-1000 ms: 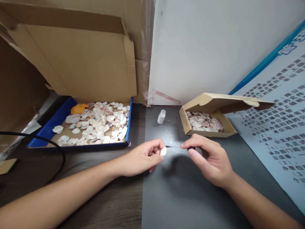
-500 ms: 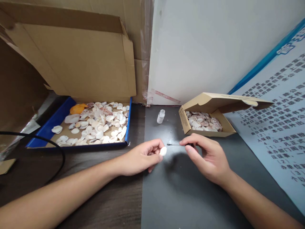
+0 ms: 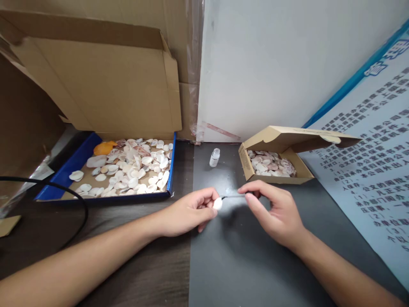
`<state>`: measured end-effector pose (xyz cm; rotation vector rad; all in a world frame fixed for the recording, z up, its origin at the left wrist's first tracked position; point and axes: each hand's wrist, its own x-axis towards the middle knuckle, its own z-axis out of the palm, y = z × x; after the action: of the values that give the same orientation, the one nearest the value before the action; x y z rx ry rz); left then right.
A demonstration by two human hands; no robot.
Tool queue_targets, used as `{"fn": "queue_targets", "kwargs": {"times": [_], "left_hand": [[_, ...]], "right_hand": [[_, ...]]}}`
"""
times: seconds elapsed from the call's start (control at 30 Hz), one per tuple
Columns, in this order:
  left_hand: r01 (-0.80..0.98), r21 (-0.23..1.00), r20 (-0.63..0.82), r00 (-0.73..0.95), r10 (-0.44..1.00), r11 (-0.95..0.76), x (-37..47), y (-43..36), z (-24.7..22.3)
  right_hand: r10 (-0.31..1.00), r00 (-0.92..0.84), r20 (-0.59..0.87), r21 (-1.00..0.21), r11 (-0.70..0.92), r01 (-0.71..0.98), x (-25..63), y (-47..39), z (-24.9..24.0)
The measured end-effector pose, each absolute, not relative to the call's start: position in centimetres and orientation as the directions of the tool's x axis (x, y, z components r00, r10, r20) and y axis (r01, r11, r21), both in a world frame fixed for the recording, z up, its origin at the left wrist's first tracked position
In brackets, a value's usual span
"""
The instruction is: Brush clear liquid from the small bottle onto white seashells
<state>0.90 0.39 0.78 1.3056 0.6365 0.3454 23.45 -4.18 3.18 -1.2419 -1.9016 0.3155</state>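
The left grip (image 3: 193,211) is pinching a small white shell (image 3: 217,204) between thumb and fingers, above the grey mat (image 3: 243,268) on the tabletop (image 3: 153,268). The right grip (image 3: 277,211) is holding a thin brush (image 3: 234,196) by its far end, and the dark bristles are pointing at the shell. From this spot I can't be sure whether the bristles are touching its rim or stopping just short.

What is worrying me first is that pinch: the shell is offering the fingers very little to hold, so a firm push from the brush could be tipping it or popping it loose onto the mat. Those fingers are also sitting right beside the place where the bristles are aiming, so a small overshoot could be dabbing skin instead of shell. The right grip is hanging over its own shadow, and any tremor there could be running down the slim stem and making the tip wander.

Past the hands, the glass bottle (image 3: 214,158) is standing uncapped, and with so narrow a base, a careless reach could be toppling it. The small carton (image 3: 281,180) is sitting near enough the right knuckles for a nudge. Over on the left, a black cable (image 3: 85,213) is curving close by the forearm; snagging it could be jolting the blue box (image 3: 173,166) of shells.
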Motion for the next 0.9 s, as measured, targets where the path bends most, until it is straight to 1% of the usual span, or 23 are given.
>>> {"fn": "queue_targets", "kwargs": {"times": [0.07,0.17,0.23,0.3,0.37,0.5,0.63,0.77,0.9], "left_hand": [[0.116,0.963,-0.239,0.779,0.579,0.242,0.9,0.4,0.8],[0.107,0.964,-0.233,0.783,0.576,0.245,0.9,0.3,0.8],[0.103,0.963,-0.232,0.786,0.574,0.248,0.9,0.3,0.7],[0.101,0.963,-0.231,0.784,0.576,0.249,0.9,0.3,0.7],[0.1,0.963,-0.231,0.78,0.581,0.249,0.8,0.3,0.7],[0.091,0.965,-0.222,0.784,0.579,0.247,0.8,0.3,0.6],[0.067,0.962,-0.216,0.779,0.589,0.264,0.9,0.4,0.4],[-0.023,0.93,-0.213,0.779,0.589,0.367,1.0,0.6,0.0],[-0.06,0.907,-0.221,0.775,0.591,0.418,1.0,0.8,-0.3]], "right_hand": [[0.857,-0.126,0.5,-0.605,0.449,0.658,23.5,-4.1,3.2],[0.835,-0.199,0.513,-0.601,0.515,0.612,23.4,-4.2,3.3],[0.828,-0.228,0.512,-0.581,0.529,0.619,23.4,-4.2,3.4],[0.834,-0.176,0.523,-0.562,0.493,0.664,23.3,-4.3,3.4],[0.83,-0.147,0.539,-0.565,0.485,0.667,23.4,-4.4,3.5],[0.802,-0.274,0.531,-0.571,0.577,0.583,23.3,-4.4,3.5],[0.82,-0.194,0.539,-0.567,0.523,0.636,23.4,-4.4,3.7],[0.813,-0.234,0.534,-0.567,0.549,0.615,23.4,-4.4,3.5],[0.859,-0.153,0.489,-0.614,0.464,0.638,23.4,-4.3,2.9]]}}
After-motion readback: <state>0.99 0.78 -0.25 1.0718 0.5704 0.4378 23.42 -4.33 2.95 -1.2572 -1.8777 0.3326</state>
